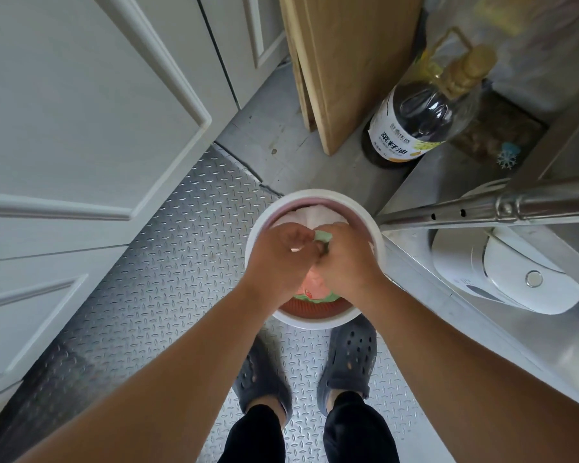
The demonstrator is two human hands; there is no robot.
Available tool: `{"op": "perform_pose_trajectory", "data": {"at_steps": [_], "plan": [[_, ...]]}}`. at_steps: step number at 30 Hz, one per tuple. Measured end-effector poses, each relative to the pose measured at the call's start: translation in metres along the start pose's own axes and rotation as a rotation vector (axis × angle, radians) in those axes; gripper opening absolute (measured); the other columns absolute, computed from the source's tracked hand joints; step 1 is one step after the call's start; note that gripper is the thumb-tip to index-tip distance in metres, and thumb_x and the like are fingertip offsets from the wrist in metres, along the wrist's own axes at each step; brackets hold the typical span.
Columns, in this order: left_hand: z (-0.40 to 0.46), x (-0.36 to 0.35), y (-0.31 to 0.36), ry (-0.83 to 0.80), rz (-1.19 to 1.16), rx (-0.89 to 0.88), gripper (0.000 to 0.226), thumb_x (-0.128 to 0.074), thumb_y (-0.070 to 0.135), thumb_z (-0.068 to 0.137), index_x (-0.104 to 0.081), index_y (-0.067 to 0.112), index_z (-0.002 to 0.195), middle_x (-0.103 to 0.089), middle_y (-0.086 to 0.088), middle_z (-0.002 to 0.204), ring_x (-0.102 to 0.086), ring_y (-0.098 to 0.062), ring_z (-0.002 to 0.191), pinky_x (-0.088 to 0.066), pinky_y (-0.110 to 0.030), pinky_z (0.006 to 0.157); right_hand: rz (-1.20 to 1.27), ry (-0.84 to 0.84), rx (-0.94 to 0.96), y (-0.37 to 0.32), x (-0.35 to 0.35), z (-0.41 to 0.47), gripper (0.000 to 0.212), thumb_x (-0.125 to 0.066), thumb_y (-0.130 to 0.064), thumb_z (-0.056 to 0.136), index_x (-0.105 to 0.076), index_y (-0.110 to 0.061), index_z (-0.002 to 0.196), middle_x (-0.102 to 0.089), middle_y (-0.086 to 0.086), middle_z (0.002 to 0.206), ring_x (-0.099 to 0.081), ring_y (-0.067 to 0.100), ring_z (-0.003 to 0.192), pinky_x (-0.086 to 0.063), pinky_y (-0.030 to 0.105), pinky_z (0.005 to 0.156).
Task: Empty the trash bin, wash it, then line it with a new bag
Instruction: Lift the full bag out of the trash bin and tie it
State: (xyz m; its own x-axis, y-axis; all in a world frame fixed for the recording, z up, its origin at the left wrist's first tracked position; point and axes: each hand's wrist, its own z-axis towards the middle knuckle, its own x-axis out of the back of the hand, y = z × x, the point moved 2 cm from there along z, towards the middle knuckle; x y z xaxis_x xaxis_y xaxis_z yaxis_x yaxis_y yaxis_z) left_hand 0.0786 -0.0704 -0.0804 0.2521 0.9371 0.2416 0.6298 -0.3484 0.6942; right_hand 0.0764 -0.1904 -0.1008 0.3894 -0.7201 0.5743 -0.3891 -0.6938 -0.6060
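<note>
- Looking straight down at my own two arms, both stretched out bare and meeting over the trash bin, which sits on the metal tread-plate floor just in front of my feet.
- The bin is round with a white rim and a pinkish-red inside, tucked right up against the steel frame on my right.
- My left hand is knuckles-up, fingers curled down and closed in a pinch on the stuff in the middle of the bin.
- My right hand is the same deal, knuckles up, fingers bent in, pressed right against the left one so the two touch at the fingertips.
- Between them there's a bit of pale green material poking out, and both hands seem to be gripping it. I honestly can't tell if it's the bag or some trash.
- Behind my hands there's white crumpled bag or paper inside the far side of the bin, and under my wrists more green and reddish bits.
- Both forearms come in from the bottom corners and angle in like a V, wrists about level with the rim.
- My dark clog shoes are right at the near edge of the bin.
- Further off: a big oil bottle on the floor beside a wooden board, white cabinet doors on the left, and a white appliance on the lower shelf to the right.
</note>
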Motion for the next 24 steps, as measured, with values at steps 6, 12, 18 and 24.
{"op": "perform_pose_trajectory", "data": {"at_steps": [6,12,18,24], "plan": [[-0.032,0.023,-0.016,0.044,0.037,0.114,0.015,-0.068,0.020,0.089,-0.065,0.033,0.095,-0.068,0.016,0.101,-0.069,-0.006,0.093,-0.055,-0.024,0.083,-0.113,-0.053,-0.051,-0.008,0.008,-0.021,0.016,-0.067,-0.018,0.089,-0.072,-0.004,0.096,-0.068,0.016,0.094,-0.065,0.031,0.087,-0.054,0.037,0.077],[-0.107,0.060,-0.078,-0.173,0.492,0.435,0.021,-0.053,0.021,0.097,-0.069,0.018,0.111,-0.071,0.000,0.104,-0.062,-0.010,0.071,-0.051,-0.025,0.060,-0.123,0.016,-0.061,-0.035,0.039,-0.055,0.022,-0.068,-0.019,0.086,-0.070,-0.007,0.104,-0.070,0.011,0.100,-0.065,0.028,0.090,-0.048,0.029,0.074],[-0.194,0.099,-0.090,-0.292,0.726,0.611,0.028,-0.051,0.027,0.100,-0.063,0.015,0.123,-0.067,-0.005,0.121,-0.065,-0.020,0.097,-0.056,-0.036,0.090,-0.120,0.047,-0.061,-0.073,0.064,-0.092,0.029,-0.068,-0.020,0.083,-0.068,-0.008,0.110,-0.068,0.012,0.109,-0.063,0.030,0.097,-0.040,0.025,0.075],[-0.270,0.106,-0.034,-0.261,0.596,0.660,0.033,-0.051,0.021,0.098,-0.059,0.008,0.128,-0.068,-0.016,0.120,-0.066,-0.027,0.103,-0.055,-0.045,0.098,-0.132,-0.019,-0.068,-0.115,0.097,-0.152,0.025,-0.069,-0.022,0.078,-0.046,-0.025,0.067,-0.058,0.003,0.087,-0.050,0.021,0.074,-0.032,0.022,0.063]]}}
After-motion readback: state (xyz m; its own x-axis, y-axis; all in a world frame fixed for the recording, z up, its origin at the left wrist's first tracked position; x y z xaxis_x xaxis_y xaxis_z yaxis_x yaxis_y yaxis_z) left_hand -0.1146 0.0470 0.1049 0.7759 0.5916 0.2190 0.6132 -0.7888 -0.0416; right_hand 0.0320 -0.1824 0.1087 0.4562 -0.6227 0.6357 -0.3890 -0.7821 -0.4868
